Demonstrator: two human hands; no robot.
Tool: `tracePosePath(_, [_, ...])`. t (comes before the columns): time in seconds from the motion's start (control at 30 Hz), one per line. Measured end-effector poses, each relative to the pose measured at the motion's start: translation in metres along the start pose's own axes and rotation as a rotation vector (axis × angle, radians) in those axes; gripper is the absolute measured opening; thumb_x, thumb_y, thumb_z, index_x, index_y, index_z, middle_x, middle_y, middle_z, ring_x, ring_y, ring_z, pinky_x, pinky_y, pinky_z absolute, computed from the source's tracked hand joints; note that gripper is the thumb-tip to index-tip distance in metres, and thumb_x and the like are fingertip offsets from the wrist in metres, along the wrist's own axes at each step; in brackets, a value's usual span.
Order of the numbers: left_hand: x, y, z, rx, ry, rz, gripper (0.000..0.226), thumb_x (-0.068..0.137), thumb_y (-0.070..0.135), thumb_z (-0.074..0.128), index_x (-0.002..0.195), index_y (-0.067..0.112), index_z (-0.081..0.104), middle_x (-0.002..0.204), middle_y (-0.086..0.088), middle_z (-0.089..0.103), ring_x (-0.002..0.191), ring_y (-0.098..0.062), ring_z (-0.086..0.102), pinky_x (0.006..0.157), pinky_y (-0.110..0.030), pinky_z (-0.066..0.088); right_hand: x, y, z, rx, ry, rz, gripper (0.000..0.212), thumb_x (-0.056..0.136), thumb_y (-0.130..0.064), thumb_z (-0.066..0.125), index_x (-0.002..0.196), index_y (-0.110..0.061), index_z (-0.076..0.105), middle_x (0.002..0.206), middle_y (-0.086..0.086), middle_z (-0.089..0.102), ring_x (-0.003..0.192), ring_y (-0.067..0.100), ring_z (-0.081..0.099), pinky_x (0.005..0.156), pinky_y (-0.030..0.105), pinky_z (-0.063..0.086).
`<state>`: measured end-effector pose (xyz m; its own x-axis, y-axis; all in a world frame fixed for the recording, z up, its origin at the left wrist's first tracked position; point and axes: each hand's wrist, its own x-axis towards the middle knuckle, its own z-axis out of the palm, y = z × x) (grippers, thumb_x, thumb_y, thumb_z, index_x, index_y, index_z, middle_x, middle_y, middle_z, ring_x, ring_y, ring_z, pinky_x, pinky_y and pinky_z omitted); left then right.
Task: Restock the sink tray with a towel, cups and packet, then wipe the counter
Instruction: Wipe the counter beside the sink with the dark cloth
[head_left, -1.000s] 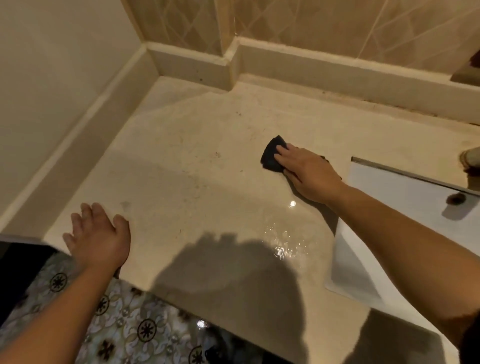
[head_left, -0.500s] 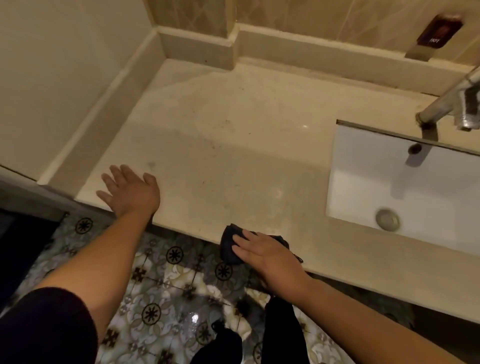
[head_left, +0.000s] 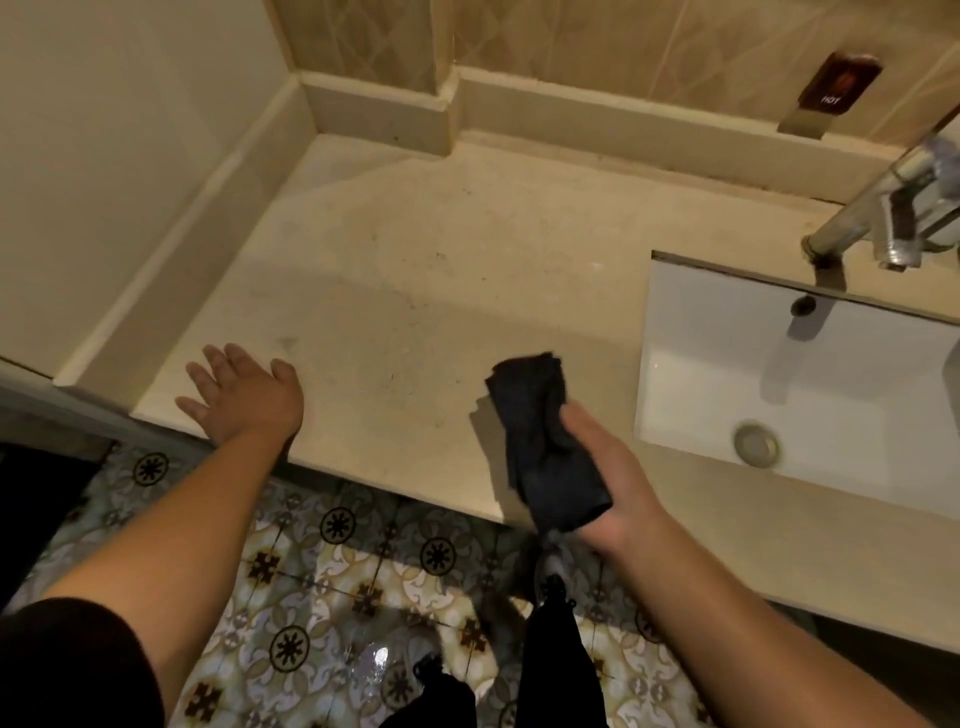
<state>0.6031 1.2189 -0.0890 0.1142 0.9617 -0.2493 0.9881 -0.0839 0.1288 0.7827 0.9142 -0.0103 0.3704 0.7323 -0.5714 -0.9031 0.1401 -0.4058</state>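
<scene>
A dark folded cloth (head_left: 545, 441) lies across the palm of my right hand (head_left: 608, 483), which is turned palm up just above the front edge of the beige stone counter (head_left: 415, 270). The cloth's far end sticks out over the counter and casts a small shadow on it. My left hand (head_left: 244, 389) rests flat on the counter near its front left corner, fingers spread, holding nothing. No tray, cups or packet are in view.
A white sink basin (head_left: 727, 374) with a drain is set into the counter at the right, with a chrome tap (head_left: 883, 208) behind it. A raised stone ledge (head_left: 623, 124) and tiled walls bound the back and left. Patterned floor tiles (head_left: 337, 571) lie below.
My right hand drew the cloth from the counter's middle to the front edge, then lifted it and turned palm up. My left hand stayed flat near the front left corner.
</scene>
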Motion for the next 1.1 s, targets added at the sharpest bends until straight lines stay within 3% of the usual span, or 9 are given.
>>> tracePosePath(0.13, [0.003, 0.004, 0.002, -0.002, -0.006, -0.044, 0.071, 0.096, 0.045, 0.018, 0.154, 0.008, 0.003, 0.164, -0.009, -0.004, 0.149, -0.03, -0.006, 0.117, -0.056, -0.004, 0.049, -0.11, 0.008, -0.324, 0.023, -0.362, 0.031, 0.094, -0.012, 0.048, 0.121, -0.013, 0.062, 0.112, 0.01, 0.067, 0.094, 0.021, 0.065, 0.085, 0.033, 0.049])
tracePosePath(0.3, [0.003, 0.023, 0.007, -0.021, 0.019, -0.155, 0.073, 0.095, 0.046, 0.017, 0.154, 0.006, 0.002, 0.164, -0.011, -0.004, 0.149, -0.03, -0.007, 0.116, -0.057, -0.005, 0.148, -0.224, 0.002, -1.172, 0.292, -0.77, 0.042, 0.094, -0.014, 0.041, 0.132, -0.021, 0.058, 0.126, 0.001, 0.062, 0.115, 0.019, 0.057, 0.103, 0.04, 0.043])
tracePosePath(0.37, [0.004, 0.024, 0.009, -0.008, 0.044, -0.167, 0.075, 0.094, 0.047, 0.016, 0.154, 0.005, 0.003, 0.163, -0.012, -0.003, 0.149, -0.031, -0.006, 0.116, -0.057, -0.004, 0.19, -0.246, -0.011, -1.49, 0.341, -0.817, 0.042, 0.097, -0.016, 0.041, 0.137, -0.021, 0.052, 0.137, 0.003, 0.055, 0.124, 0.023, 0.049, 0.106, 0.03, 0.034])
tracePosePath(0.43, [0.003, 0.022, 0.011, 0.008, 0.064, -0.171, 0.076, 0.093, 0.048, 0.015, 0.154, 0.005, 0.004, 0.163, -0.013, -0.003, 0.149, -0.031, -0.006, 0.116, -0.057, -0.004, 0.226, -0.252, -0.029, -1.747, 0.289, -0.812, 0.041, 0.1, -0.014, 0.042, 0.141, -0.015, 0.046, 0.144, 0.011, 0.048, 0.13, 0.031, 0.042, 0.103, 0.026, 0.027])
tracePosePath(0.53, [0.002, 0.022, 0.013, 0.014, 0.087, -0.173, 0.076, 0.092, 0.049, 0.014, 0.153, 0.005, 0.004, 0.163, -0.013, -0.002, 0.149, -0.031, -0.005, 0.117, -0.056, -0.003, 0.257, -0.245, -0.044, -2.036, 0.096, -0.859, 0.039, 0.099, -0.005, 0.045, 0.138, -0.001, 0.046, 0.145, 0.022, 0.043, 0.132, 0.041, 0.039, 0.108, 0.043, 0.028])
tracePosePath(0.67, [0.003, 0.022, 0.013, 0.007, 0.092, -0.177, 0.077, 0.092, 0.049, 0.014, 0.154, 0.004, 0.004, 0.163, -0.013, -0.001, 0.149, -0.03, -0.005, 0.117, -0.054, -0.004, 0.252, -0.24, -0.046, -2.17, 0.029, -0.951, 0.036, 0.092, 0.005, 0.052, 0.128, 0.006, 0.052, 0.132, 0.03, 0.052, 0.118, 0.05, 0.048, 0.095, 0.056, 0.04])
tracePosePath(0.83, [0.002, 0.024, 0.012, 0.005, 0.108, -0.171, 0.076, 0.092, 0.047, 0.018, 0.153, 0.002, 0.007, 0.163, -0.015, 0.001, 0.149, -0.032, -0.004, 0.117, -0.055, -0.002, 0.2, -0.199, -0.042, -2.166, -0.128, -0.928, 0.043, 0.087, 0.007, 0.059, 0.129, 0.006, 0.053, 0.138, 0.026, 0.048, 0.129, 0.044, 0.043, 0.105, 0.056, 0.035])
tracePosePath(1.1, [-0.003, 0.026, 0.006, -0.029, 0.086, -0.13, 0.072, 0.096, 0.042, 0.023, 0.152, -0.001, 0.006, 0.162, -0.018, -0.001, 0.148, -0.036, -0.005, 0.117, -0.056, -0.004, 0.056, -0.071, -0.05, -2.109, -0.291, -0.854, 0.043, 0.078, 0.007, 0.072, 0.12, 0.002, 0.063, 0.131, 0.02, 0.057, 0.122, 0.04, 0.052, 0.104, 0.047, 0.034])
